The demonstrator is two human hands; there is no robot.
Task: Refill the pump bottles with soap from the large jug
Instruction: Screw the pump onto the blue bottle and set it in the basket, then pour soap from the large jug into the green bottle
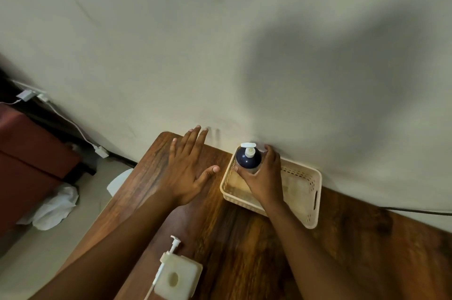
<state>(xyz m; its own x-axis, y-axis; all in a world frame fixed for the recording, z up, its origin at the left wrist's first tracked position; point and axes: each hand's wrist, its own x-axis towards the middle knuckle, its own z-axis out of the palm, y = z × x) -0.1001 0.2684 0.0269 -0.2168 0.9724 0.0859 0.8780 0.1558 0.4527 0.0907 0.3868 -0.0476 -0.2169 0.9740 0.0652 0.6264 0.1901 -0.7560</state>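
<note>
pump bottle [248, 157] in basket [303, 182] against wall, open bottle [177, 280] nearer, table [244, 238]

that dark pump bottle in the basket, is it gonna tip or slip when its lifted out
The dark pump bottle stands upright and looks tall for its base, so a sideways nudge could tip it. The right hand wraps its body, which should steady it. Its surface looks smooth, so it may be slippery. The basket wall might catch it on a low lift.

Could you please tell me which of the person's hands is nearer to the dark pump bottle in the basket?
The right hand: its fingers curl round the dark pump bottle, which stands in the basket. The left hand hovers open over the table, left of the basket, apart from the bottle.
</note>
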